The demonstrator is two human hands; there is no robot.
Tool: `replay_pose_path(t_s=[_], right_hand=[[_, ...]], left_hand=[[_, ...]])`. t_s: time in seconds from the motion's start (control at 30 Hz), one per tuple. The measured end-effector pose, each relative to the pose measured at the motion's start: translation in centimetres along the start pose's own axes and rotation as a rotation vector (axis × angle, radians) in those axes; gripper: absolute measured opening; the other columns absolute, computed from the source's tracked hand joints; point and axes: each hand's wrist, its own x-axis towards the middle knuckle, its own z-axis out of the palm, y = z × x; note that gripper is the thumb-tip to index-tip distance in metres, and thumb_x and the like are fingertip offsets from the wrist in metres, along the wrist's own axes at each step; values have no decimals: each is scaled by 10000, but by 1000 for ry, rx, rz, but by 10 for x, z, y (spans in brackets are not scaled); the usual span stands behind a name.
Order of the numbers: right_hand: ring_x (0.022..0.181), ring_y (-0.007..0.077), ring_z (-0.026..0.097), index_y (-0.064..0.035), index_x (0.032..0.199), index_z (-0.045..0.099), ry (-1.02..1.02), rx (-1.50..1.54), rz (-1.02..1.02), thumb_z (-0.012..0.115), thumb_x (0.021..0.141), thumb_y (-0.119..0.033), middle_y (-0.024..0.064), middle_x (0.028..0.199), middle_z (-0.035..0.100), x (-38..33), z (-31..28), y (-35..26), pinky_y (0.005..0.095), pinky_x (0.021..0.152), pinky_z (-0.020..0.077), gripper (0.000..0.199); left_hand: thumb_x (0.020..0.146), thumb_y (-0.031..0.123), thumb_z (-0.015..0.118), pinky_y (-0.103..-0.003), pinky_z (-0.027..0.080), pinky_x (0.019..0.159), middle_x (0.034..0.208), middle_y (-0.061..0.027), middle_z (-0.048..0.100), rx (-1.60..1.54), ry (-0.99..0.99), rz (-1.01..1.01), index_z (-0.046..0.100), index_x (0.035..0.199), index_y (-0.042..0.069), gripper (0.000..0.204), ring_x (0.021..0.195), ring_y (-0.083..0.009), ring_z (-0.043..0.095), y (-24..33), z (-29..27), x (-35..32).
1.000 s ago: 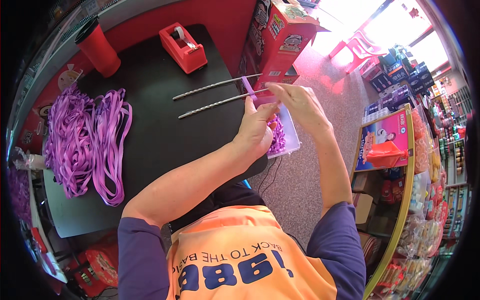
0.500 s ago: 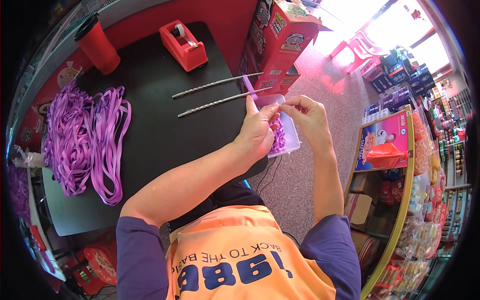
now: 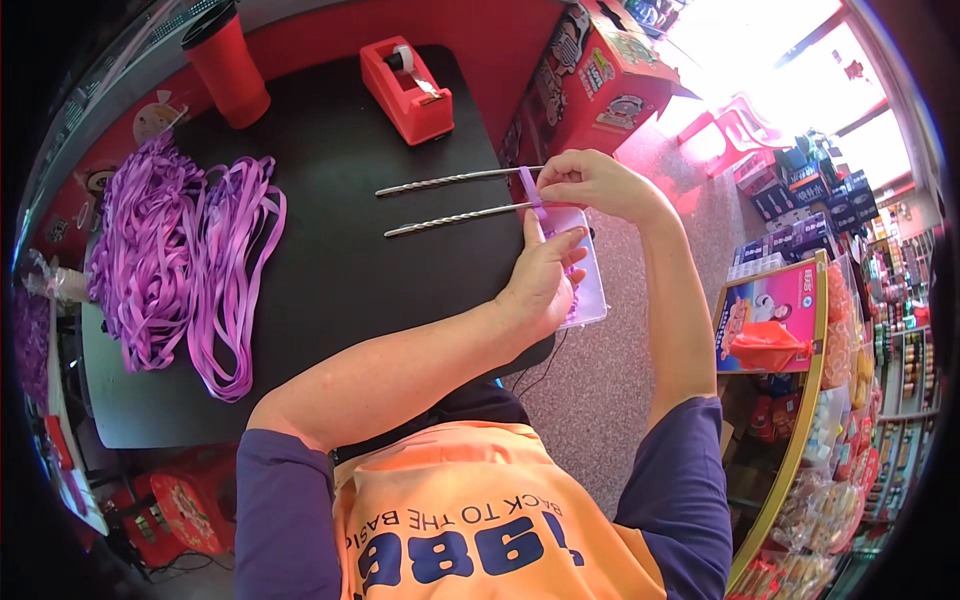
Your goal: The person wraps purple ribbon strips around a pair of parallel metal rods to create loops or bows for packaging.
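Head view only. Right hand is at the far right edge of the black table, fingers pinched together on a short purple ribbon strip, which crosses over the near ends of two twisted metal rods. The rods lie side by side on the table, roughly parallel, their right ends at the hands. Left hand rests just below, fingers loosely spread and lying on a clear plastic tray that overhangs the table edge; the index finger points up toward the ribbon strip and the nearer rod. Cannot tell if the left hand actually grips anything, it looks flat on the tray. Purple material shows inside the tray under the palm, mostly hidden.

On the left part of the table sits a big loose pile of purple ribbon, loops trailing toward the near edge, well apart from the hands. A red tape dispenser stands at the far side, and a red cup with black lid at the far left corner. A red cardboard box stands beyond the table's right edge, near the right hand. A shop shelf with packaged goods is on the right.
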Motion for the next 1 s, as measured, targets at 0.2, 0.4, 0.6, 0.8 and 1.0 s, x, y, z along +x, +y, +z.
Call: replay_pose_path(t_s=[0.2, 0.4, 0.6, 0.8, 1.0], right_hand=[[821, 168, 594, -29, 955, 674, -83, -247, -39, 662, 820, -263, 87, 903, 583, 24, -6, -7, 279, 716, 494, 270], [783, 188, 608, -21, 929, 676, -14, -339, -28, 676, 804, -255, 93, 891, 587, 30, -3, -5, 301, 698, 506, 266], [784, 214, 630, -5, 857, 673, 88, -485, 80, 698, 764, -257, 126, 845, 615, 29, 4, -10, 333, 698, 509, 270], [850, 292, 627, -46, 882, 709, 301, -646, 74, 657, 717, -313, 135, 881, 636, 20, 25, -14, 430, 802, 475, 318], [914, 304, 601, -27, 912, 696, 466, -676, 133, 664, 728, -356, 137, 1037, 580, 13, 45, -16, 433, 821, 461, 378]], left_hand=[[848, 161, 603, -367, 329, 814, 1145, 8, 453, 10, -9, 8, 214, 1370, 289, 663, 980, -146, 430, 3, -2, 0], [854, 166, 597, -349, 334, 816, 1118, 7, 459, 2, -1, 1, 179, 1399, 274, 695, 971, -134, 430, 4, 0, -1], [854, 172, 596, -345, 333, 819, 1113, 4, 465, 13, -6, -16, 157, 1412, 263, 716, 963, -131, 432, 3, 0, -1], [850, 186, 597, -345, 326, 818, 1137, 12, 462, 5, -6, 0, 110, 1439, 276, 769, 961, -130, 432, 4, 0, -3], [814, 165, 592, -356, 314, 829, 1158, 18, 461, 12, -3, 0, 22, 1476, 294, 883, 974, -129, 429, 7, 0, -3]])
